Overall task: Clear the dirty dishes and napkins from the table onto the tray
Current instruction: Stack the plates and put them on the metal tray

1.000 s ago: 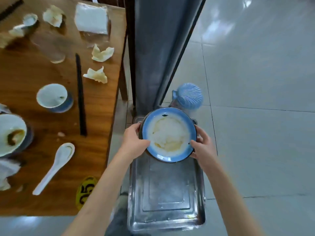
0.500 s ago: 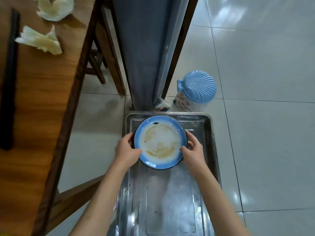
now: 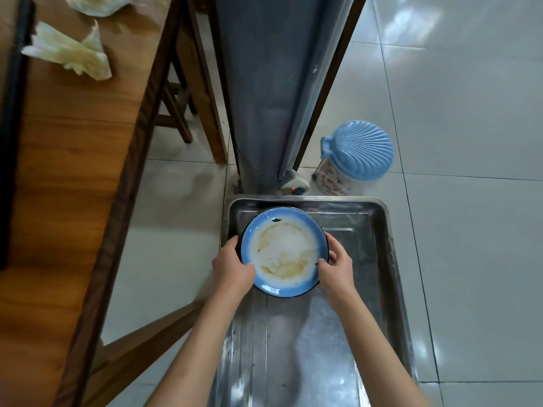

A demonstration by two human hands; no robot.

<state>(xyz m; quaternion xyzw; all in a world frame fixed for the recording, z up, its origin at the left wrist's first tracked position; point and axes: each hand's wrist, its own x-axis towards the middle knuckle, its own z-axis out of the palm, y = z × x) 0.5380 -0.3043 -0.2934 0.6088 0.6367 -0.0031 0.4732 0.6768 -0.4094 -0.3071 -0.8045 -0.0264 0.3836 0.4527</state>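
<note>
Blue-rimmed dirty plate [image 3: 284,251] is gripped at opposite edges by left hand [image 3: 233,267] and right hand [image 3: 336,267] over steel tray [image 3: 379,259].

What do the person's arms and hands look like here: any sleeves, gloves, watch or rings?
Both forearms are bare as far as the frame shows, with no sleeve edge in view. The left hand and right hand wear no gloves. No watch, bracelet or ring shows on the wrists or the visible fingers. No markings are visible.

Scuffed shiny metal tray [image 3: 373,259], glossy glazed plate [image 3: 283,286], smooth varnished wood table [image 3: 73,160].
</note>
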